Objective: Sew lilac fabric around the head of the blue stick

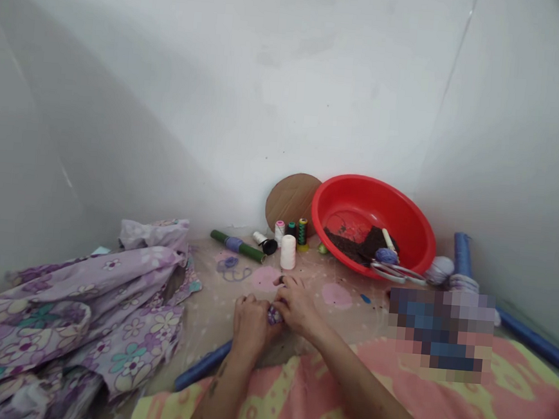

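Two-handed, holding a small purple-and-white bundle (274,314): clamped in the curled left hand (251,318), pinched at its upper side by the right hand (295,305), with contact partly hidden by fingers. From there, at twelve o'clock, upright on the floral sheet (219,295), a white thread cone (288,253); at eleven, a green stick (251,252) wrapped mid-length in purple yarn (233,244); toward two, a tilted red basin (415,236) with dark brown material (349,246) inside; at nine, rumpled flowered cloth (144,328); at six, a pink-and-yellow blanket (288,397)
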A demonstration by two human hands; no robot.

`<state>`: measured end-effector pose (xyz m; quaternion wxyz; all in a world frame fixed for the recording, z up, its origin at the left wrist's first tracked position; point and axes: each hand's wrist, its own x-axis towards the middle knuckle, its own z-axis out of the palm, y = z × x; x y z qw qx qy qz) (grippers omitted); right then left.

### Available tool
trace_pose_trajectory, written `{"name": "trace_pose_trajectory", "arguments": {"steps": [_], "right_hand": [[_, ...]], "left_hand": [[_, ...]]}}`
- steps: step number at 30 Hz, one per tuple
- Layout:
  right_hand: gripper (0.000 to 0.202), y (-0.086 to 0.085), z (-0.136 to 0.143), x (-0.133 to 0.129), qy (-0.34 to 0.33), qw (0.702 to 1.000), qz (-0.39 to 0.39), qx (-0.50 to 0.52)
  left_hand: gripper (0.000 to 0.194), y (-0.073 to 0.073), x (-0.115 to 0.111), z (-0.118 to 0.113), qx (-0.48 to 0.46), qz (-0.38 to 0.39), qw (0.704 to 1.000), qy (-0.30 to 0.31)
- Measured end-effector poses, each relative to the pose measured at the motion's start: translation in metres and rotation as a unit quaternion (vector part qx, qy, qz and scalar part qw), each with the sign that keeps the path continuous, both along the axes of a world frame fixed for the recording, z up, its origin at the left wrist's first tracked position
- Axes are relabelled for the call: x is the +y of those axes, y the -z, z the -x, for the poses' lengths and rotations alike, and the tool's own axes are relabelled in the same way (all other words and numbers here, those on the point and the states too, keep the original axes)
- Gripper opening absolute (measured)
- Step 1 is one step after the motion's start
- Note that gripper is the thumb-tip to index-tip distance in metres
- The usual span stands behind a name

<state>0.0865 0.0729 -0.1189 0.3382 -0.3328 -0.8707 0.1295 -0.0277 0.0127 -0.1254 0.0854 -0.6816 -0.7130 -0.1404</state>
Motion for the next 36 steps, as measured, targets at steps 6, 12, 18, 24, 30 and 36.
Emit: {"name": "trace_pose_trajectory", "arguments": {"steps": [6,12,18,24,30,36], "right_hand": [[0.016,-0.005,0.005,0.009,0.034,0.957,0.109,0.268],[0.022,-0.036,-0.015,0.006,-0.042,0.793,0.341,0.503],[0.014,-0.069,-0.069,0.022,0.1,0.743,0.017,0.661],[0.017,-0.038,-0.073,0.031,0.13,0.896,0.013,0.425],[0.01,-0.024,-0.035,0.003,-0.015,0.997,-0.072,0.001],[0.011,-0.017,-0.016,-0.003,0.002,0.972,-0.163,-0.169]], "left_hand": [[0.037,-0.002,0.001,-0.001,-0.007,0.0,1.0,-0.006],[0.036,-0.01,-0.001,-0.004,-0.028,0.045,0.998,-0.039],[0.038,-0.002,0.002,0.0,-0.033,0.034,0.999,-0.021],[0.036,-0.001,0.003,0.001,-0.037,0.027,0.999,-0.029],[0.038,-0.004,0.001,0.001,-0.03,0.028,0.999,-0.023],[0.034,0.001,0.002,0.003,-0.013,0.012,1.0,-0.022]]}}
